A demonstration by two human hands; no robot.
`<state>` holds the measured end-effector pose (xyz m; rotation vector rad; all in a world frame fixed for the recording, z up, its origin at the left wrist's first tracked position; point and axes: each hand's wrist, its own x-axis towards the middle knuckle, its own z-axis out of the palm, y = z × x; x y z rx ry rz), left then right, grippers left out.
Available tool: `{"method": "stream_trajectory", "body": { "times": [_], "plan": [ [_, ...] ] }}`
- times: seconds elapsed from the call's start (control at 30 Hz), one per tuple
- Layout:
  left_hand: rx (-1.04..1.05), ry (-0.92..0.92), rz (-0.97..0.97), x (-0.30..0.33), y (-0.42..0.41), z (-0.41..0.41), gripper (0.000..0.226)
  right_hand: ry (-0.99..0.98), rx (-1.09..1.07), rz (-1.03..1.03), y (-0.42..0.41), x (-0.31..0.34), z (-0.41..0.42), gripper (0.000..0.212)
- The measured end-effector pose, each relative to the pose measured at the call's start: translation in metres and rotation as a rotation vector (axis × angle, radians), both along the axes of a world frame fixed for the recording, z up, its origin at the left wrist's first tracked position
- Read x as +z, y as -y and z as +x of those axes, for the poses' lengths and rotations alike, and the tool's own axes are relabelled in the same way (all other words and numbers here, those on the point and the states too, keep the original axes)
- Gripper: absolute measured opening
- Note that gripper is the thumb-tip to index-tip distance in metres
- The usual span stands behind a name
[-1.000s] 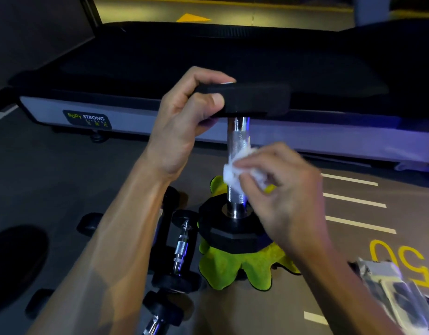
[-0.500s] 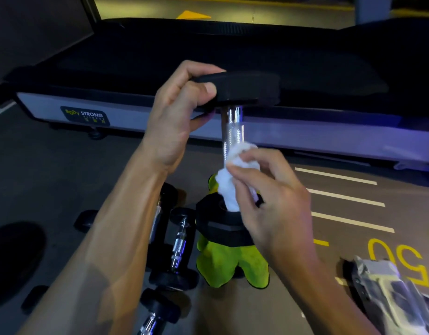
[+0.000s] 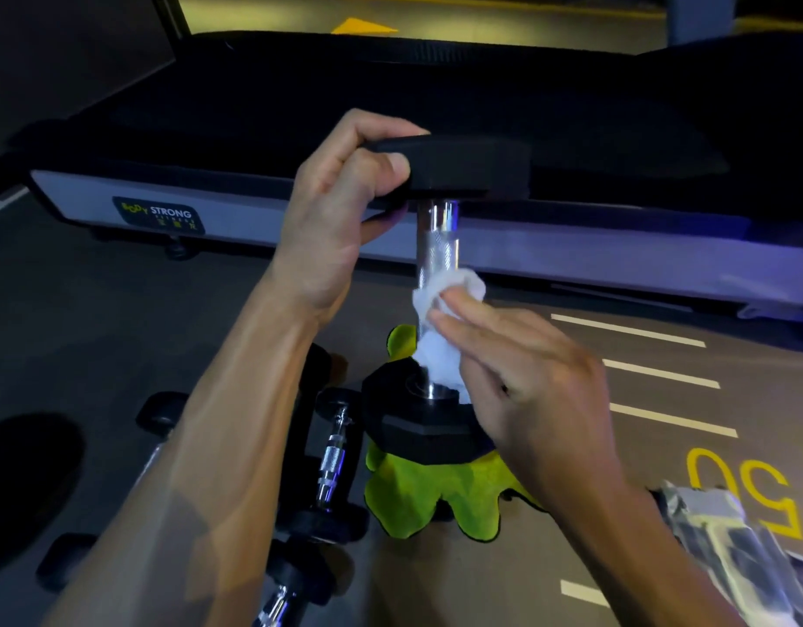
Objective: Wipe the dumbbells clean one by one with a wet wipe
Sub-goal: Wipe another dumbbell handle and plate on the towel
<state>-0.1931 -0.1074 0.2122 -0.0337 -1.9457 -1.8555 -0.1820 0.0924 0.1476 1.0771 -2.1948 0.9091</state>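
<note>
A black hex dumbbell stands upright on its lower head (image 3: pixel 424 427), its chrome handle (image 3: pixel 437 246) vertical. My left hand (image 3: pixel 341 219) grips the upper head (image 3: pixel 463 172) from the left. A crumpled white wet wipe (image 3: pixel 440 328) is wrapped against the lower part of the handle, and my right hand (image 3: pixel 526 382) presses it there with the fingers. The dumbbell rests on a lime-green cloth (image 3: pixel 431 495) spread on the floor.
Several smaller black dumbbells (image 3: pixel 332 463) lie on the floor at the left, partly behind my left forearm. A treadmill (image 3: pixel 571 260) with a grey side rail runs across behind. A shiny wipe packet (image 3: pixel 734 549) lies at the lower right, near a yellow floor number.
My right hand has slid the wipe down the handle from its middle toward the lower head. My left hand has kept its grip on the upper head.
</note>
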Motion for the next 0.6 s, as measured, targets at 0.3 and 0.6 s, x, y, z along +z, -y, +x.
{"method": "stream_trajectory", "body": {
  "times": [0.3,0.6],
  "plan": [
    [0.023,0.013,-0.021,0.0,0.0,0.005,0.03,0.228,0.186,0.009,0.009,0.001,-0.003,0.045],
    [-0.013,-0.04,-0.014,0.005,-0.012,0.009,0.023,0.919,0.039,-0.415,-0.038,0.012,0.003,0.059]
  ]
}}
